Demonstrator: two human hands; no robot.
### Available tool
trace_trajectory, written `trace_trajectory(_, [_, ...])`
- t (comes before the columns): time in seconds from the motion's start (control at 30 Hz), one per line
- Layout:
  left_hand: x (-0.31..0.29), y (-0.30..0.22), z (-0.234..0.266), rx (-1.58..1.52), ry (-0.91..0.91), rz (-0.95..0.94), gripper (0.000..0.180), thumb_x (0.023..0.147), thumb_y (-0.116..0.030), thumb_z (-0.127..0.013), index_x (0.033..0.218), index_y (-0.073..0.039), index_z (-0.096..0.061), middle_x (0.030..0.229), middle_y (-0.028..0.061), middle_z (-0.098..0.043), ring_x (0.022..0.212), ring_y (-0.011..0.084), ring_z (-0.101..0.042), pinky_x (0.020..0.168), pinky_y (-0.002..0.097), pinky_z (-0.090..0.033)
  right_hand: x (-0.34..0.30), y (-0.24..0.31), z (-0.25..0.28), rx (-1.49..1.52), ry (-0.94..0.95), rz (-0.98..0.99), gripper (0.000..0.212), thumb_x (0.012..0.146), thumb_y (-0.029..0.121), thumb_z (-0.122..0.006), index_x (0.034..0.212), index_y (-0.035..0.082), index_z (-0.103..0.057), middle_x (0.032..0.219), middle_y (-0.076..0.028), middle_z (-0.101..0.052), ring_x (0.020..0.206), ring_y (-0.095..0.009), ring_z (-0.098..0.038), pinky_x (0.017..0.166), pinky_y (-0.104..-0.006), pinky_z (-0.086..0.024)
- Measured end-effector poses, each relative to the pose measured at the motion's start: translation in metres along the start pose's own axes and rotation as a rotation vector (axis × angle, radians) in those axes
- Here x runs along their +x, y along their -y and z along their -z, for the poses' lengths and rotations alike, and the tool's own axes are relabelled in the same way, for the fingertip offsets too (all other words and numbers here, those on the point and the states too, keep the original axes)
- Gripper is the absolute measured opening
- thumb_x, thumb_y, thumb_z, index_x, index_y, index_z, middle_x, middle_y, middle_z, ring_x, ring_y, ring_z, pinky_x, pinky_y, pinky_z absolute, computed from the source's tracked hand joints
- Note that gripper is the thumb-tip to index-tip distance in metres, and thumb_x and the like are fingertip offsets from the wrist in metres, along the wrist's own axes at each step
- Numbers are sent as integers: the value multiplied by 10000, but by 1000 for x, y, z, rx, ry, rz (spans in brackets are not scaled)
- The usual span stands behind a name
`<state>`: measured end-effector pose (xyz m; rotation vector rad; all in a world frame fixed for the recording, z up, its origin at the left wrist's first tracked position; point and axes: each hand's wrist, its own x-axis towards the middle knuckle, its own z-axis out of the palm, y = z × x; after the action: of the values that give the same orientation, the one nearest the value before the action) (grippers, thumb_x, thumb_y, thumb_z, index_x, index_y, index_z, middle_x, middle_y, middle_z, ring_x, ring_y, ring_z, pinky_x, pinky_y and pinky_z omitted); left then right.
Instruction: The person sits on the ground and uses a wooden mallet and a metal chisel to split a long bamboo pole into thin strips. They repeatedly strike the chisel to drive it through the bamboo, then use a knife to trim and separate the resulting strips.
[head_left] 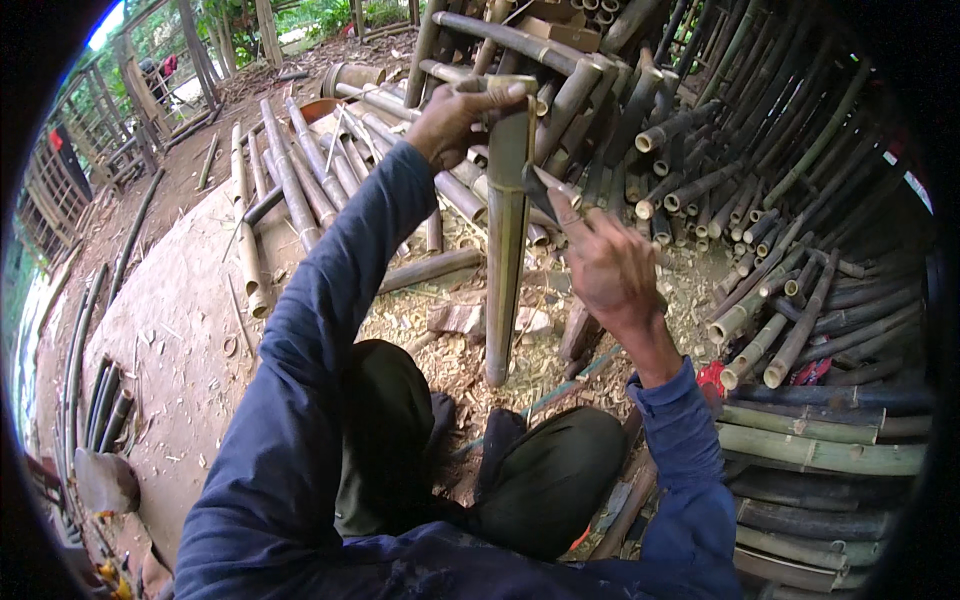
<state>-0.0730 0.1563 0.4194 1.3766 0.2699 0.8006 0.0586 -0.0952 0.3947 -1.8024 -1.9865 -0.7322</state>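
My left hand point(455, 122) is closed round the upper end of a thick bamboo piece point(507, 255), thumb laid across its top. The bamboo stands nearly upright before me, its lower end among shavings between my feet. My right hand point(612, 268) grips a knife point(540, 194), index finger stretched along the blade. Its dark blade lies at the right side of the bamboo, a little below the top; whether it touches cannot be made out. A thin pale strip shows along that edge of the bamboo. The knife's handle is hidden in my fist.
Bamboo poles point(295, 175) lie on the ground ahead to the left. Stacked bamboo point(800, 250) fills the right side, and a bamboo frame point(510, 40) stands ahead. Wood blocks point(480, 320) and shavings lie near my feet. A rounded stone point(107, 482) sits at lower left.
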Motion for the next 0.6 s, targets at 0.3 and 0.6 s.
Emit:
trace_trajectory(0.3, [48, 40, 99, -20, -69, -22, 371, 974, -310, -711, 1238, -56, -657, 1112, 59, -683, 1041, 179, -636, 855, 416, -542, -104, 22, -132, 239, 162, -48, 637, 889, 58, -613, 1519, 102, -522, 936, -141, -635, 884, -293, -674, 726, -439, -514])
trace_trajectory(0.6, [55, 59, 136, 68, -231, 25, 487, 949, -532, -674, 1288, -184, -677, 1115, 33, -729, 1052, 229, -665, 988, 443, -484, -248, 63, -228, 365, 258, -195, 646, 905, 21, -616, 1537, 90, -501, 853, -97, -564, 793, -269, -612, 681, -412, -502])
